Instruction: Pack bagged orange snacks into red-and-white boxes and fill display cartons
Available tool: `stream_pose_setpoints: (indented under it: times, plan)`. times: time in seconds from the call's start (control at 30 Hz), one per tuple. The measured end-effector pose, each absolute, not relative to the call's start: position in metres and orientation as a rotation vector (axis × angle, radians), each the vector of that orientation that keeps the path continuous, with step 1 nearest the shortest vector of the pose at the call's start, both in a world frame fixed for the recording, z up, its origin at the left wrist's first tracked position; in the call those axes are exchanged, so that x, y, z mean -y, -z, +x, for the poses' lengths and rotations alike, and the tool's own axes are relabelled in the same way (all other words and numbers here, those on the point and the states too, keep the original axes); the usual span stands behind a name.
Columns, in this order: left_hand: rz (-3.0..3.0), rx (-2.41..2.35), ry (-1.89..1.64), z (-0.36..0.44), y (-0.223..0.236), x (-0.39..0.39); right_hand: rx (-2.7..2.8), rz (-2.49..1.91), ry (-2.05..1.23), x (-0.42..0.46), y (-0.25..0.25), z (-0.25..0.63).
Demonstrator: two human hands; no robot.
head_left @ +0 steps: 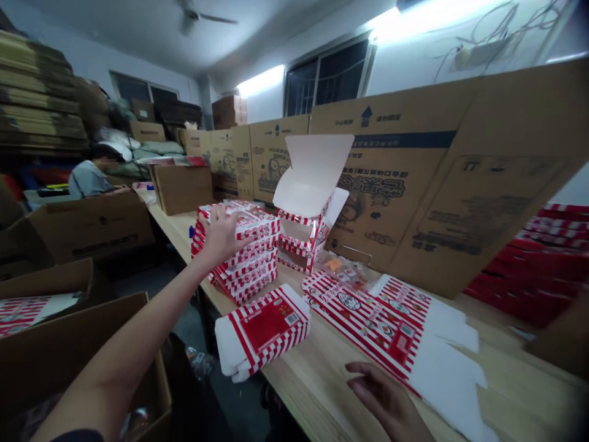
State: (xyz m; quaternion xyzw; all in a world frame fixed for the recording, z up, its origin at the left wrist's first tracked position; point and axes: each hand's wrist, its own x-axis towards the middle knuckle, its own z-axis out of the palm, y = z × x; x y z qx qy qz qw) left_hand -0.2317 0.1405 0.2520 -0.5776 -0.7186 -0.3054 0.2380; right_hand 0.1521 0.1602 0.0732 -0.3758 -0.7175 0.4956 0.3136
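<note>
My left hand (219, 232) lies on the top near corner of a stack of red-and-white striped boxes (252, 261), its fingers spread. Close in front of the stack, a striped carton (271, 322) rests on its side at the table edge, with white end flaps sticking out. My right hand (384, 396) hovers low over the table, empty, fingers apart and slightly curled. Beyond it lie flat striped carton blanks (368, 316) with white flaps. Behind the stack stand striped boxes (299, 236), the upper one with its white lid (317, 175) raised.
A clear plastic bag (343, 270) with orange pieces lies behind the blanks. Large brown cardboard (414, 202) walls the table's (317, 387) far side. Open cartons (83, 350) stand on the floor at left. Another person (92, 175) sits at the far left.
</note>
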Motion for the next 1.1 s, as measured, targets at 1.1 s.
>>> stream_pose_setpoints:
  times: [1.1]
  plan:
    - [-2.177, 2.191, 1.148, -0.15, -0.12, -0.089, 1.574, -0.598, -1.752, -0.206, -0.156, 0.011]
